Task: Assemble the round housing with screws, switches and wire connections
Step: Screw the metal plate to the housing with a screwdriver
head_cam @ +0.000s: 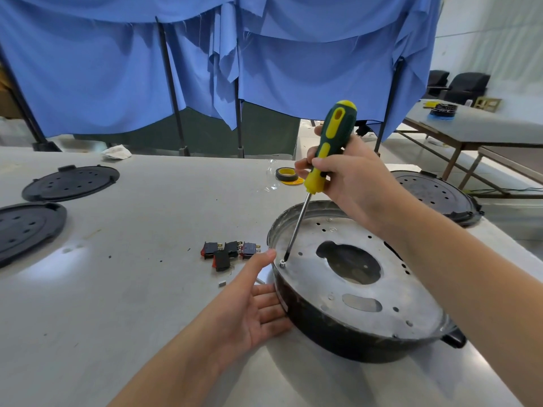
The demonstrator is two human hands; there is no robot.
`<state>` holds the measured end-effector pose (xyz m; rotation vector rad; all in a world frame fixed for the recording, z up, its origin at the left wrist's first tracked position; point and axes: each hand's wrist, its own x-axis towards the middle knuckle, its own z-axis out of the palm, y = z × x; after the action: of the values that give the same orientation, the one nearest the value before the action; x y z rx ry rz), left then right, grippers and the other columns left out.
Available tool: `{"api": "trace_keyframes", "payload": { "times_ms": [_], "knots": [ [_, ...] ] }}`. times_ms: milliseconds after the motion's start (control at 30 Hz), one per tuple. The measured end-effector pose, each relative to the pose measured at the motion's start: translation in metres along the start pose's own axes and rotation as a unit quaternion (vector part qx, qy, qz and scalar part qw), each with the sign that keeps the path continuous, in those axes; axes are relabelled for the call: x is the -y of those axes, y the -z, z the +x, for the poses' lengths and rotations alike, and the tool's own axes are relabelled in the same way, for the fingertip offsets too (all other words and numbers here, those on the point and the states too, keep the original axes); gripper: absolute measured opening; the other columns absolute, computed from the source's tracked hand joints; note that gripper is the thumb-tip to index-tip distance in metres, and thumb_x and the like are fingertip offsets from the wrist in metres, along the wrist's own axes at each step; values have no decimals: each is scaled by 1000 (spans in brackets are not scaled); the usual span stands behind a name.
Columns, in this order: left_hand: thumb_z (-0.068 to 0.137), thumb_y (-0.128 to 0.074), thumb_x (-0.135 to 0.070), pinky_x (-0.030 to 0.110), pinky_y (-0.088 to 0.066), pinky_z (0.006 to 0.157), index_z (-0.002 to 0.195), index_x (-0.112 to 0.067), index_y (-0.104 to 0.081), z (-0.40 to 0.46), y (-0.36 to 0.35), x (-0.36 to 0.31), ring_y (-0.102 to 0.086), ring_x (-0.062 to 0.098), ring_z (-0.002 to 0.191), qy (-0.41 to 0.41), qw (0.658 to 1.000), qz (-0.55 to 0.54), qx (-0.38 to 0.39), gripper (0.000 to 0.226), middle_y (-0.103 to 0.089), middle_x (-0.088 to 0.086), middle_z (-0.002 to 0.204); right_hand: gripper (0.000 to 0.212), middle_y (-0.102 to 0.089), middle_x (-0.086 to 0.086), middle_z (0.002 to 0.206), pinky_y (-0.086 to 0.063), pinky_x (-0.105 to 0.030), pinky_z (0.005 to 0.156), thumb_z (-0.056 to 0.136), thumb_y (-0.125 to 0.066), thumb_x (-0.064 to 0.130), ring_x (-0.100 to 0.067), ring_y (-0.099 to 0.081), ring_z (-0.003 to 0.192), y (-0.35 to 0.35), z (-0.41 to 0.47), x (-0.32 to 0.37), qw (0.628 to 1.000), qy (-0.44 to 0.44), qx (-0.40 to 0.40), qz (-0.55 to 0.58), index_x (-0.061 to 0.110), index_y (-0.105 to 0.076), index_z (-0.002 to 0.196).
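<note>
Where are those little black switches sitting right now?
In the head view, the switches lie clustered on the table, just left of the round housing and beyond the left hand.

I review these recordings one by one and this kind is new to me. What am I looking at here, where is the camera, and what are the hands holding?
There is no machine: a person works with bare hands, filmed by a camera worn on the head, looking down. The right hand grips a green and yellow screwdriver, its tip on a screw near the rim of the round housing. The left hand lies open against the housing's side. On the table lie several switches, a tape roll and black perforated lids.
</note>
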<state>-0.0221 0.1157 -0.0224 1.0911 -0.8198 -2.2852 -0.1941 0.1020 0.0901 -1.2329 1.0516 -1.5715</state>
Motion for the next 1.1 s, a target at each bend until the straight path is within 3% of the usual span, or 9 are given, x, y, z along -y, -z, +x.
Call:
{"api": "trace_keyframes", "payload": {
  "times_ms": [200,367,467,600,667,767,900,1000,1100],
  "knots": [
    [61,-72,-53,37,-57,82,121,5,-58,0,-1,1,-68,32,103,-2,1000,4,-1,84,-68,23,116,40,-53,-5,84,-51,-38,94,89,-43,-16,-22,-64,89,-1,1,-2,1000,4,13,-15,12,-43,118],
    [60,-72,-52,35,-60,73,120,6,-58,-1,-2,1,-68,32,98,-3,1000,0,-5,85,-68,24,115,32,-63,0,91,-50,-43,97,90,-55,-6,-19,-67,100,-1,3,-3,991,33,23,-130,18,-46,110],
    [57,-73,-52,35,-62,72,119,6,-58,-1,-3,1,-68,34,101,-1,1000,-2,-7,86,-68,24,114,36,-68,-3,99,-55,-39,89,86,-64,1,-16,-70,95,-4,3,-5,984,57,21,-167,12,-45,115],
    [55,-73,-51,34,-61,68,118,6,-59,1,-2,1,-69,34,98,-2,1000,-3,-10,87,-69,25,113,47,-69,-7,95,-58,-30,68,74,-79,9,-18,-71,83,-8,0,-3,979,94,20,-177,19,-43,103],
    [56,-72,-53,35,-61,71,118,6,-60,3,-1,1,-68,34,105,-1,1000,2,-7,86,-70,23,111,57,-66,-5,93,-58,-25,66,67,-85,20,-15,-69,76,-12,-2,-2,961,130,10,-243,22,-40,101],
    [58,-72,-54,36,-61,74,119,5,-59,4,1,1,-67,34,107,-1,1000,3,0,86,-71,21,111,75,-58,4,88,-49,-7,63,61,-85,41,-5,-61,71,-19,-5,0,919,186,-7,-348,24,-33,110],
    [61,-71,-53,37,-61,74,118,5,-58,3,1,1,-69,33,102,-3,1000,1,5,83,-71,21,109,98,-46,17,83,-48,-10,60,59,-79,60,-3,-55,71,-25,-6,0,854,252,-28,-455,21,-26,132],
    [59,-72,-53,37,-61,73,118,6,-58,3,1,2,-70,32,102,-3,1000,0,7,85,-71,21,109,93,-46,15,80,-42,-6,55,67,-77,57,-2,-53,61,-24,-5,-1,818,289,-39,-496,20,-27,136],
    [57,-74,-53,36,-61,73,117,6,-59,3,2,2,-70,32,101,-5,1000,2,12,86,-71,21,109,82,-46,10,81,-38,0,54,74,-75,40,-2,-52,58,-23,-2,-1,805,302,-39,-509,20,-26,136]
  ]
}}
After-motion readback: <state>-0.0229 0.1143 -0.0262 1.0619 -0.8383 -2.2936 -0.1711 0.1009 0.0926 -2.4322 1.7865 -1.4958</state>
